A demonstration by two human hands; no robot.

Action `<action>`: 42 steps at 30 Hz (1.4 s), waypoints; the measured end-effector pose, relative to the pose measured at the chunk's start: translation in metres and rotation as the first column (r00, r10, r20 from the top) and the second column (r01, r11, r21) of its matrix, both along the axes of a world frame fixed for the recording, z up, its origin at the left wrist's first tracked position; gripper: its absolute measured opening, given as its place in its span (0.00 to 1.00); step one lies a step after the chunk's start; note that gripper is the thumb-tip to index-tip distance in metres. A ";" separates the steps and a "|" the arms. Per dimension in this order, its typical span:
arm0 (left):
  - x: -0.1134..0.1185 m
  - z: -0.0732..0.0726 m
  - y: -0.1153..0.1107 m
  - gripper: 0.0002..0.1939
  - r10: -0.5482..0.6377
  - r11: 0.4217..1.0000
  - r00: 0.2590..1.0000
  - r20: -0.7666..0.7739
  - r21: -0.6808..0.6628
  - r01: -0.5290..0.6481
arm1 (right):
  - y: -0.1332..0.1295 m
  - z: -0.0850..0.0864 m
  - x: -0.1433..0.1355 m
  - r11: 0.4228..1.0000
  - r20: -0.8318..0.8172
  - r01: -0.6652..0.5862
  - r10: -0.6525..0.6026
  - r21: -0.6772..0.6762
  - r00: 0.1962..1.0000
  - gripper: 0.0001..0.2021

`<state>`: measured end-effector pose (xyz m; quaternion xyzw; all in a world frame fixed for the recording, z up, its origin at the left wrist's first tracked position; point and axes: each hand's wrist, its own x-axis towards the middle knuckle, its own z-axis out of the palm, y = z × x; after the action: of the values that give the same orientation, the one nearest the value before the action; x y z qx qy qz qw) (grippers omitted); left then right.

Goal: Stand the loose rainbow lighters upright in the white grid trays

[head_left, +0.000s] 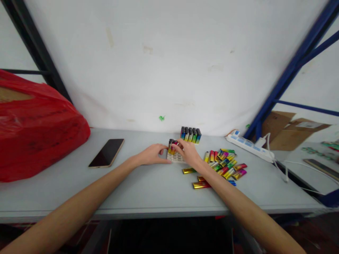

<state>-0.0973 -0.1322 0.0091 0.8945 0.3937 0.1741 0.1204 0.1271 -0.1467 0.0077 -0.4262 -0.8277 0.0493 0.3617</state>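
Observation:
A small white tray (174,157) with rows of holes stands on the table, with several dark-topped lighters (170,146) upright at its left end. My left hand (153,155) is at the tray's left end, thumb along the front corner and fingers curled by the side, holding it. Over the tray, my right hand (187,151) pinches a reddish lighter (174,143) among the standing ones; its lower part is hidden. Loose shiny multicoloured lighters (225,164) lie in a pile to the right, some partly under my right forearm.
Behind the tray, a block of upright lighters (190,134) stands near the wall. A phone (107,153) lies to the left, beside a big red plastic bag (39,127). At the right back are a white power strip (250,145) with cables and a cardboard box (291,130).

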 end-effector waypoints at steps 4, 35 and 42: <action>0.000 0.000 0.000 0.37 -0.001 1.000 1.000 -0.001 -0.004 0.001 | 0.001 -0.004 -0.001 0.998 -0.035 -0.059 0.059 0.005 0.998 0.08; -0.001 0.001 0.001 0.36 0.005 1.000 1.000 -0.021 -0.007 -0.005 | -0.024 0.053 0.049 0.970 0.287 -0.062 0.130 -0.236 0.949 0.18; 0.000 0.001 0.000 0.38 0.018 1.000 1.000 -0.025 -0.003 -0.018 | -0.060 0.060 0.084 0.871 0.380 -0.121 0.327 -0.475 0.865 0.12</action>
<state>-0.0975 -0.1320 0.0103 0.8928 0.4037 0.1631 0.1155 0.2111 -0.2066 0.0681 -0.3940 -0.9008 0.1764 0.0478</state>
